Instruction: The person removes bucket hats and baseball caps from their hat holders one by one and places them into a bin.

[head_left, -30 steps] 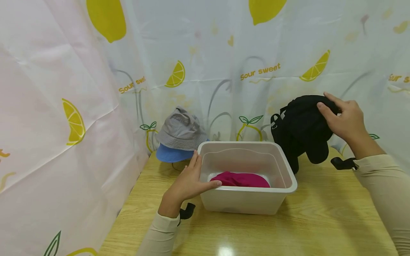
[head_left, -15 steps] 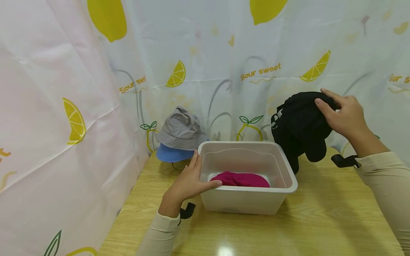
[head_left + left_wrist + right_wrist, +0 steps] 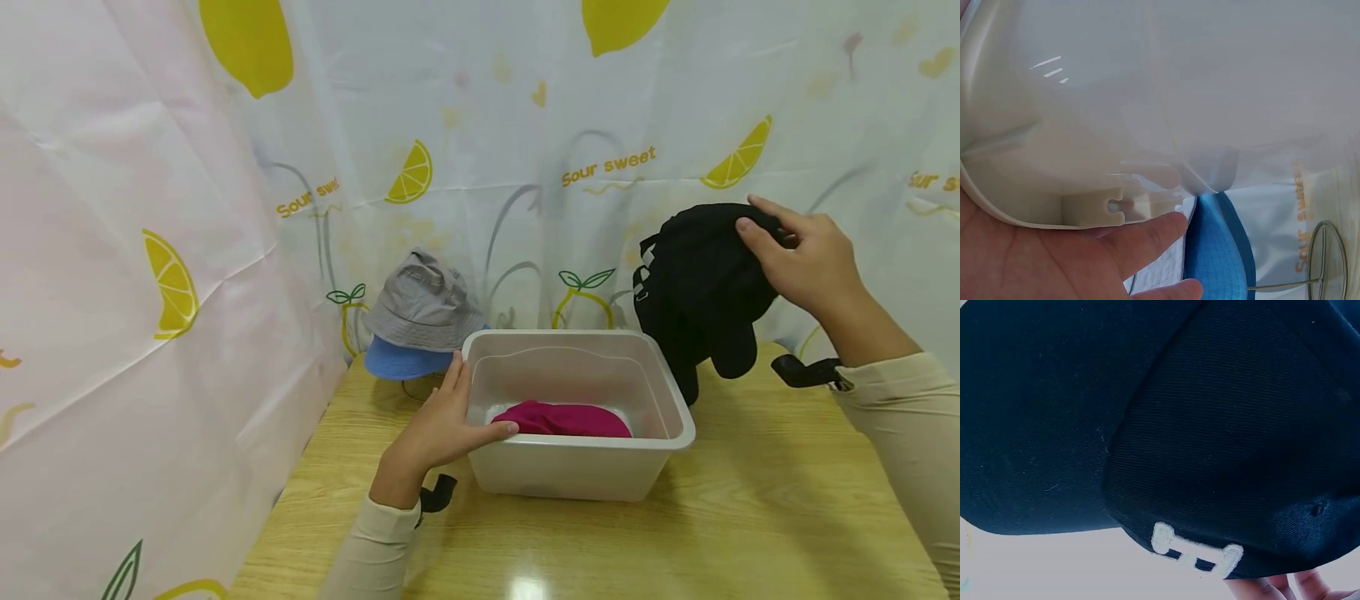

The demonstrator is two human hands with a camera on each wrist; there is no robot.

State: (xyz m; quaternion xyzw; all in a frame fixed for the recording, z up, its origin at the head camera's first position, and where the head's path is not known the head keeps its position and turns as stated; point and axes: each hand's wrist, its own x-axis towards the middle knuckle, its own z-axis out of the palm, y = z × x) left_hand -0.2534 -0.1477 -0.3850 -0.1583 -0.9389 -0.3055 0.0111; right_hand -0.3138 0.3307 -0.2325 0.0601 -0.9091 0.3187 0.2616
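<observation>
My right hand (image 3: 813, 258) pinches the crown of a black baseball cap (image 3: 708, 258) between thumb and fingers, at the right of the head view. The cap's brim hangs down, and several metal buckles show at its left. Black fabric continues below it, behind the bin. In the right wrist view, white embroidery (image 3: 1197, 550) marks the cap's front, with fingertips at its edge. My left hand (image 3: 438, 425) rests on the left front corner of a pale plastic bin (image 3: 570, 467), thumb along the rim and fingers straight along the side. A magenta cap (image 3: 562, 420) lies in the bin.
Left of the bin, a grey bucket hat (image 3: 427, 304) sits over a blue hat (image 3: 405, 360) on a wire stand (image 3: 1324, 262). All stand on a wooden table (image 3: 750, 500). A lemon-print curtain (image 3: 480, 108) hangs close behind and at the left.
My right hand has moved up slightly with the black cap, lifting its crown and tipping it. The left hand and the bin have stayed in place.
</observation>
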